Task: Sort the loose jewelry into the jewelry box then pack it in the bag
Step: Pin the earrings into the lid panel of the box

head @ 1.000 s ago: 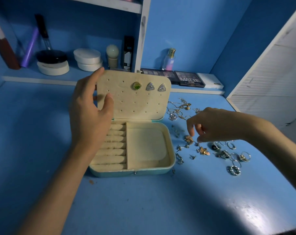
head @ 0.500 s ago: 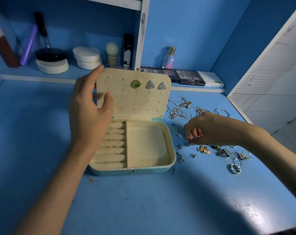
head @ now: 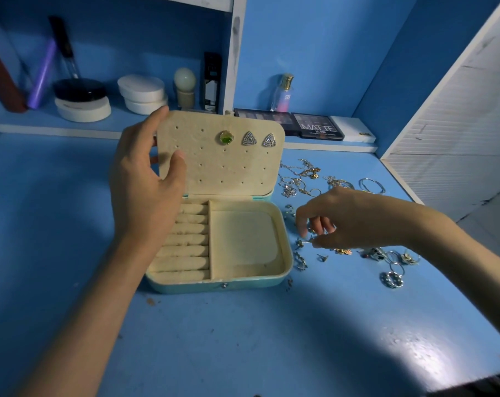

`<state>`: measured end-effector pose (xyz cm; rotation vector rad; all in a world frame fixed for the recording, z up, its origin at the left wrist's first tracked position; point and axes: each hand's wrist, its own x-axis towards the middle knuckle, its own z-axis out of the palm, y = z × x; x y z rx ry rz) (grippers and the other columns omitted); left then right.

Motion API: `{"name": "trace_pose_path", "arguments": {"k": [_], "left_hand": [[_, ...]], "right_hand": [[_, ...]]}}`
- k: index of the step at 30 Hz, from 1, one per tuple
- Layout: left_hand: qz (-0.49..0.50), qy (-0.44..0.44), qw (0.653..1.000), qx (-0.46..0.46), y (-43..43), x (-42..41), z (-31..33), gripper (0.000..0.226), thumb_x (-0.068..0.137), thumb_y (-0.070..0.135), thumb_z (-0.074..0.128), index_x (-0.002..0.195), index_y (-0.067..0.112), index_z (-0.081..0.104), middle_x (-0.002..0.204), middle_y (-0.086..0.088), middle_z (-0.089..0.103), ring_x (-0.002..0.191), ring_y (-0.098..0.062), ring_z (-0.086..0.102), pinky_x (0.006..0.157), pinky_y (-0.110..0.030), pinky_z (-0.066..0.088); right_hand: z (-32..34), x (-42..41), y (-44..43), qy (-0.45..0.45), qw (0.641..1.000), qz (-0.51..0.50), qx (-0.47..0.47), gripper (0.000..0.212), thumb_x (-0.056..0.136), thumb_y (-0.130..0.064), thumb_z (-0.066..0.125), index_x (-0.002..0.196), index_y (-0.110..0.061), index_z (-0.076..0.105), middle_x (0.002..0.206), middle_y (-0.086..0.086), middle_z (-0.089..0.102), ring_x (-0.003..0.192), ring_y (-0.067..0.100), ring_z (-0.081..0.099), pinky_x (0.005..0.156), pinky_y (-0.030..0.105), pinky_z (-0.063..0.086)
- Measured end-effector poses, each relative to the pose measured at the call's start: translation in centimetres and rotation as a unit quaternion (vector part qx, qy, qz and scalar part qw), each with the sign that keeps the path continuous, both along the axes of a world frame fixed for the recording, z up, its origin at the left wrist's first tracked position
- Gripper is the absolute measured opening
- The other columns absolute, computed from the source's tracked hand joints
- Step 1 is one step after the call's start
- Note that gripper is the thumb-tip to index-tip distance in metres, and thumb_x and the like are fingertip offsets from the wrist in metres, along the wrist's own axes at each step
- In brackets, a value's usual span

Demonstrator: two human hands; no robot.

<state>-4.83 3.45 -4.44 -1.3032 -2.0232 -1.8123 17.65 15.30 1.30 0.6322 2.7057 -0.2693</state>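
The cream-lined teal jewelry box [head: 286, 255] lies open on the blue table. Its upright lid [head: 228, 173] carries a green stud [head: 226, 137] and two triangular studs [head: 249, 138]. My left hand [head: 145, 190] grips the lid's left edge, thumb on the inner face. Both the ring rolls [head: 185, 239] and the tray compartment [head: 244, 239] hold nothing. My right hand [head: 352, 219] is low over the loose studs [head: 322, 257] right of the box, its fingertips pinching a small earring [head: 309, 239]. No bag is in view.
Loose rings [head: 391, 279], chains [head: 303, 173] and a bangle [head: 372, 184] are scattered right of the box. A back ledge holds compacts [head: 141, 94], a perfume bottle [head: 283, 93] and eyeshadow palettes [head: 319, 126]. A white louvred panel [head: 449, 118] borders the right.
My right hand dropped from above the earrings onto the table and drew its fingertips together round a small piece. My left hand has kept its hold on the lid.
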Motion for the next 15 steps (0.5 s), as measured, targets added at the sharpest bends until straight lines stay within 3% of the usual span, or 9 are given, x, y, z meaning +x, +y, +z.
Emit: {"name": "trace_pose_path", "arguments": {"k": [5,9,15], "left_hand": [[-0.001,0.005,1.000,0.002,0.01,-0.09,-0.05,0.049,0.088,0.007,0.057,0.136,0.017,0.049,0.116,0.002,0.050,0.101,-0.018,0.057,0.087,-0.032,0.052],[0.004,0.009,1.000,0.000,0.02,-0.12,-0.11,0.049,0.088,0.007,0.057,0.135,0.017,0.049,0.116,0.005,0.049,0.101,-0.017,0.057,0.086,-0.027,0.051],[0.004,0.016,1.000,-0.003,0.12,-0.23,-0.19,0.049,0.088,0.007,0.057,0.135,0.015,0.049,0.115,0.004,0.048,0.103,-0.018,0.056,0.084,-0.012,0.047]], "right_hand": [[-0.71,-0.14,-0.32,0.012,1.000,0.006,-0.004,0.025,0.085,-0.016,0.059,0.099,-0.037,0.060,0.086,-0.012,0.063,0.074,-0.002,0.053,0.073,0.024,0.047],[-0.88,-0.24,-0.60,0.021,1.000,0.011,-0.010,0.031,0.084,-0.008,0.054,0.098,-0.035,0.060,0.085,-0.011,0.062,0.072,-0.001,0.053,0.071,0.023,0.046],[-0.53,-0.07,-0.42,0.015,0.999,0.032,-0.040,0.029,0.084,-0.017,0.064,0.104,-0.038,0.063,0.089,-0.011,0.063,0.079,0.001,0.056,0.075,0.024,0.047]]}}
